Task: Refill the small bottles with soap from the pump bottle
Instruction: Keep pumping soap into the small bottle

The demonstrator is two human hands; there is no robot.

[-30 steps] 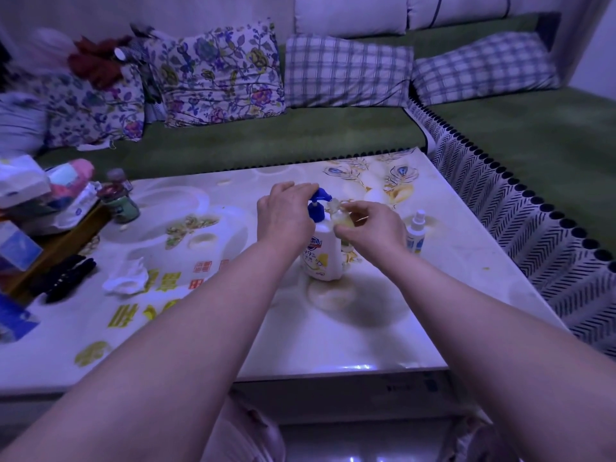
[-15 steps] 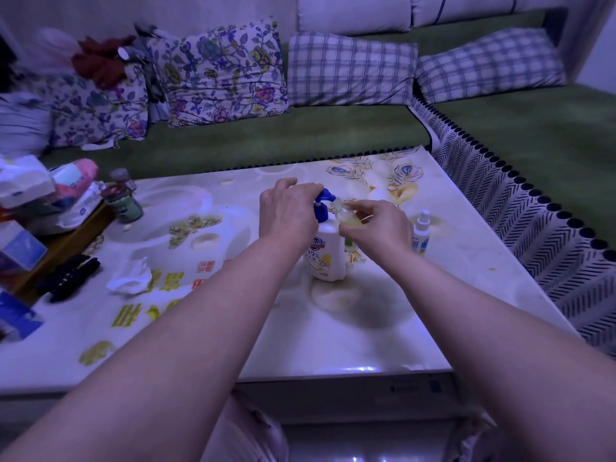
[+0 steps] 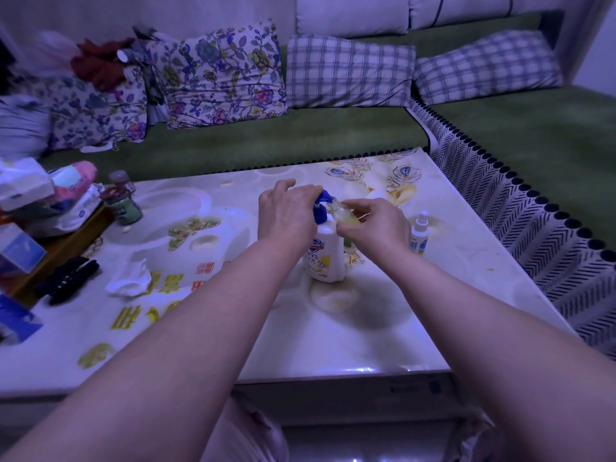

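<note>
A white pump bottle (image 3: 325, 256) with a blue pump head stands upright in the middle of the patterned table (image 3: 333, 335). My left hand (image 3: 286, 216) lies over the blue pump head from the left, fingers bent down onto it. My right hand (image 3: 373, 225) holds a small clear bottle (image 3: 345, 215) with yellowish liquid, its mouth right at the pump's spout. A second small bottle (image 3: 419, 233), white with a spray cap, stands on the table just right of my right hand.
A crumpled tissue (image 3: 128, 280) and a black object (image 3: 66, 281) lie at the left. Two dark jars (image 3: 123, 201), tissue packs and boxes crowd the far left edge. A green sofa with cushions wraps the table's back and right sides.
Both hands stay at the pump bottle. The view has shifted slightly; the small clear bottle remains at the spout.
</note>
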